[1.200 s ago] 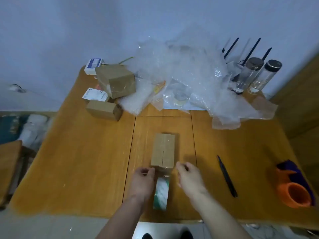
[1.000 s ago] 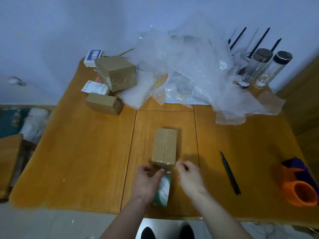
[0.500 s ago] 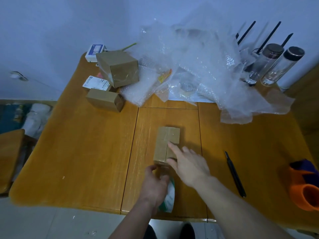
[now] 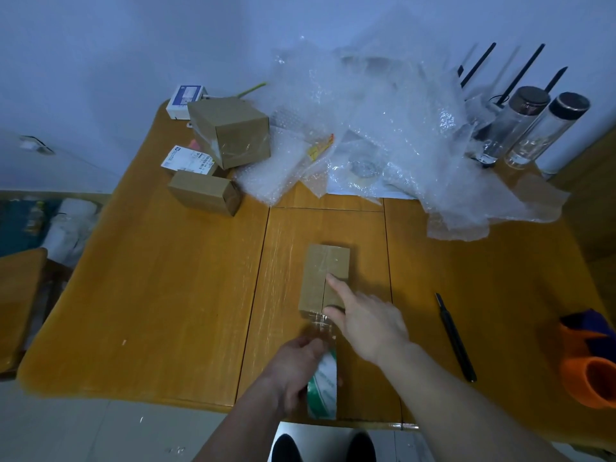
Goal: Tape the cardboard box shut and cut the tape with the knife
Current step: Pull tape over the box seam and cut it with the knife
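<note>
A small cardboard box [image 4: 321,271] lies flat in the middle of the wooden table [image 4: 166,311], its centre seam running towards me. Clear tape covers the far part of its top. My right hand [image 4: 363,320] rests on the box, index finger stretched along the seam, thumb at the near edge. My left hand [image 4: 296,371] grips a roll of clear tape [image 4: 323,385] with a green and white core near the table's front edge. A strip of tape [image 4: 320,323] stretches from the roll to the box. A black knife [image 4: 455,336] lies to the right of the box.
Two more cardboard boxes [image 4: 230,131] [image 4: 203,191] and small white cartons [image 4: 185,100] sit at the back left. Bubble wrap [image 4: 376,128] is heaped along the back. Two clear bottles [image 4: 520,125] stand at the back right. An orange and purple object [image 4: 590,358] lies at the right edge.
My right hand has left the near end of the box and now lies on its top with the index finger out. My left hand has pulled the roll back towards me.
</note>
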Motion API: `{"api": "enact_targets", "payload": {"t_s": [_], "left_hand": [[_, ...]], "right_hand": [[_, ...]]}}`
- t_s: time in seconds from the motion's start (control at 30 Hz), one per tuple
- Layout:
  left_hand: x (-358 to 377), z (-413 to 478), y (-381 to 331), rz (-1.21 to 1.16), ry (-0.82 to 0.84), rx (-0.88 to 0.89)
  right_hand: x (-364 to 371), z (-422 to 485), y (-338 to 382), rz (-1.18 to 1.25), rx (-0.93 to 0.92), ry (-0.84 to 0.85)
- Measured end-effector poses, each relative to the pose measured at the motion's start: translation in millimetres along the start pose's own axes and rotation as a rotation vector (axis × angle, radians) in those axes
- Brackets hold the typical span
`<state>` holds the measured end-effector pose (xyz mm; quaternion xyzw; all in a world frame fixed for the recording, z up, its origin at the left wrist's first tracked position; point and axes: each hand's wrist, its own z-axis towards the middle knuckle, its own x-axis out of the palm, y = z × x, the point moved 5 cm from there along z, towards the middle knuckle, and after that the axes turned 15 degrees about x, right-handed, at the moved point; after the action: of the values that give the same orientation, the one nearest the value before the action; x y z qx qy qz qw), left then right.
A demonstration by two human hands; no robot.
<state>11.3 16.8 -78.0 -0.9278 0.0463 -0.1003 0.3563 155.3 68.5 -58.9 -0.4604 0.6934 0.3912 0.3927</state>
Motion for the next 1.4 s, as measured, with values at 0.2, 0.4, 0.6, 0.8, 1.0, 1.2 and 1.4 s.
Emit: {"api": "enact_targets", "payload": {"t_s": [0.2,0.4,0.6,0.8,1.0,1.2,1.4], "left_hand": [[-4,6,1,0.111,0.011,0.014],[-8,4,10,0.147,0.023,-0.006],[-5,-1,10,0.057,-0.01,0.006],[-1,-1,8,0.056,-0.048,0.019],[0,-8,13,0.112,-0.054,0.013],[4,-8,7,0.127,-0.055,0.064],[6,-8,3,0.117,-0.08,0.085]], "right_hand": [[2,0,-1,0.029,0.027,0.028],[0,-2,1,0.036,0.045,0.039],[2,0,1,0.015,0.009,0.033],[-3,2,-4,0.036,-0.034,0.049],[-16,-1,-100,0.288,0.312,-0.166],[41,-30,-217,0.125,0.836,0.025],[47,-22,-222,0.232,0.8,0.058]]}}
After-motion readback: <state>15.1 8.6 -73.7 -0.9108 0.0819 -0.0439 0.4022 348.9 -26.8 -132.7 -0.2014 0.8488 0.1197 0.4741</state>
